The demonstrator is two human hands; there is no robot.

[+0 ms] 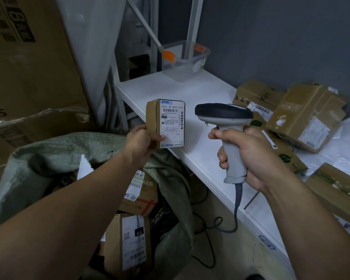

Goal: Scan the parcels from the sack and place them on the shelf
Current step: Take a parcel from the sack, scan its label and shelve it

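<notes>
While your left hand (141, 141) grips a small cardboard parcel (166, 123) by its lower left corner, thumb across the front, the parcel stands upright in the air with its white shipping label facing you. It hangs over the front edge of the white shelf (190, 93), above the open mouth of the sack (49, 158).

Your right hand (249, 156) is wrapped round the grey handle of a barcode scanner (224, 116). All its fingers are curled, and the forefinger lies at the front of the handle. The scanner's dark head sits level with the label, just beside the parcel on its right and not touching it. A grey cable (237, 201) drops from the base of the handle and loops below the shelf edge.

The sack, green and woven, slumps at lower left beneath your left forearm. Inside it lie more parcels — a tall brown box with a long white label (132, 245) nearest you, a box with red tape (141, 203) behind that, and a dark packet (163, 215) beside them.

On the shelf, to the right, brown cartons (305, 116) are heaped against the grey wall, several tilted and leaning on one another. At the shelf's far end stands a clear plastic tub (185, 59) with orange clips. Large cardboard cartons (28, 57) are stacked to your left, behind the sack.
</notes>
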